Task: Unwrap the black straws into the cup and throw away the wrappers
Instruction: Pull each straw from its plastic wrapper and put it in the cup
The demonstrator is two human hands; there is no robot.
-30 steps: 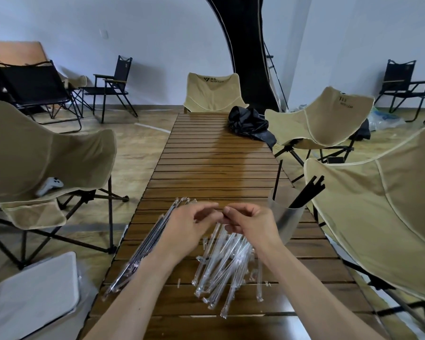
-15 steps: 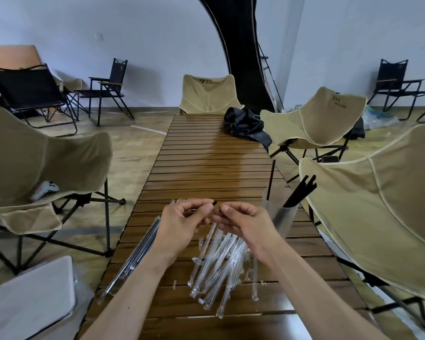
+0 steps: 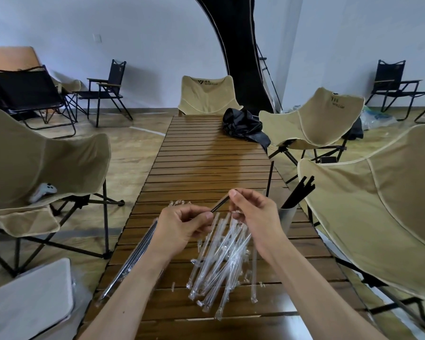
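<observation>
Several black straws point(image 3: 298, 195) stand in the cup point(image 3: 288, 217) right of the hands, while the left hand point(image 3: 182, 225) pinches a wrapper and the right hand point(image 3: 253, 212) draws out a straw point(image 3: 220, 205), above empty wrappers point(image 3: 221, 263) on the counter point(image 3: 206, 163) and wrapped straws point(image 3: 133, 258) left.

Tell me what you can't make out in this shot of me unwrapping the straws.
Head view only:
- Cup: mostly hidden behind the right hand; its base is unseen.
- Black straw: its lower end is hidden inside the left hand.
- Wrapped straws: partly covered by the left forearm, so no count.
- No bin for wrappers in view.
</observation>
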